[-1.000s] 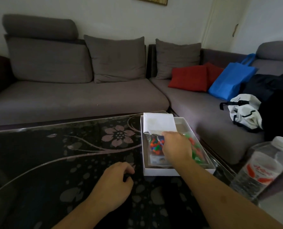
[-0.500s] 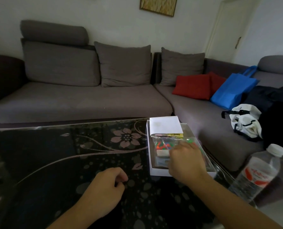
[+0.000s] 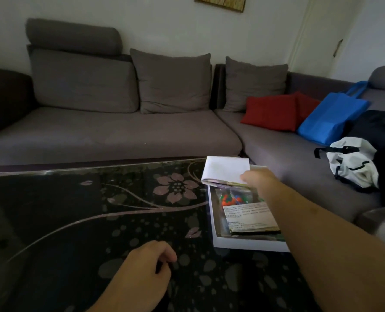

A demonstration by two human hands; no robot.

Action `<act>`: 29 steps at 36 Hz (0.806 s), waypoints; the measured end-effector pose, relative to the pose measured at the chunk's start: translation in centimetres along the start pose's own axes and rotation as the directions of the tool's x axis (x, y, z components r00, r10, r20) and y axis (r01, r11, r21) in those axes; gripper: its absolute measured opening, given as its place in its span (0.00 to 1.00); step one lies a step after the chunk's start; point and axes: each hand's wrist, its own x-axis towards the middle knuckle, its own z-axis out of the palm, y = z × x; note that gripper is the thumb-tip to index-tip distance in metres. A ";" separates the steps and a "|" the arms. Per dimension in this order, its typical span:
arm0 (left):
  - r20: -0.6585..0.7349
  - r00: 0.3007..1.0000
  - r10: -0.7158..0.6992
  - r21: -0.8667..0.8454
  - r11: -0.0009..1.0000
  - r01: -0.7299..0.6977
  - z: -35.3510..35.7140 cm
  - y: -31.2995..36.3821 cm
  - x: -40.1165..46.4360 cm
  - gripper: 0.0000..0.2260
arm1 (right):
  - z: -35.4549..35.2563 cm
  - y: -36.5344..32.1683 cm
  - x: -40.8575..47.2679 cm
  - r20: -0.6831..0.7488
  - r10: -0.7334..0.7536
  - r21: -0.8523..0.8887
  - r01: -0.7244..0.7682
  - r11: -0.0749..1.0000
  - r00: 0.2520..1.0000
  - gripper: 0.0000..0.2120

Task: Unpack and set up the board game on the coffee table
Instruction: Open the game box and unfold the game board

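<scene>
An open white game box (image 3: 250,244) sits at the right end of the dark glass coffee table (image 3: 85,221). Inside lie a clear bag of coloured pieces (image 3: 230,199) and a printed instruction sheet (image 3: 247,216). A folded white board (image 3: 226,168) rests across the box's far end. My right hand (image 3: 257,179) reaches over the box and its fingers touch the board's right edge; whether they grip it is not clear. My left hand (image 3: 146,271) rests loosely curled on the table near the front, holding nothing.
A grey corner sofa (image 3: 119,131) wraps the table's far and right sides. On it lie red cushions (image 3: 274,113), a blue tote bag (image 3: 331,115), a white bag (image 3: 353,163) and dark bags. The table's left part shows a floral pattern.
My right hand has moved from the middle of the box to its far end, onto the folded board. The instruction sheet is now uncovered. The view shifted; the water bottle left the frame.
</scene>
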 end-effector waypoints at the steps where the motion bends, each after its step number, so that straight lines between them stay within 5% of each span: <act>1: 0.002 1.000 0.000 0.001 1.000 0.000 0.0 -0.3 0.1 0.10 | 0.3 -0.2 0.0 -0.023 -0.001 0.010 0.001 1.000 1.000 0.12; 9: -0.050 0.999 -0.019 -0.106 0.994 0.014 -1.1 -1.4 -0.4 0.11 | -1.3 -3.6 -4.6 -0.184 -0.224 0.317 0.274 0.908 0.957 0.08; 16: -0.276 0.960 0.035 -0.230 0.968 -0.101 -5.9 -0.2 -3.6 0.12 | -3.2 -7.2 -17.5 -0.287 -0.552 0.282 0.620 0.732 0.783 0.09; 20: -0.355 0.933 0.062 -0.290 0.941 -0.172 -8.8 0.8 -5.8 0.27 | -3.2 -8.8 -25.8 -0.290 -0.690 0.235 0.748 0.620 0.663 0.10; 25: -0.386 0.915 0.117 -0.412 0.866 -0.284 -11.5 1.0 -9.4 0.38 | -1.5 -10.3 -34.4 -0.153 -0.805 0.310 0.801 0.512 0.574 0.11; 29: -0.453 0.887 0.093 -0.458 0.829 -0.321 -13.2 -0.9 -12.8 0.32 | 0.8 -10.9 -38.8 -0.001 -0.884 0.364 0.823 0.436 0.468 0.07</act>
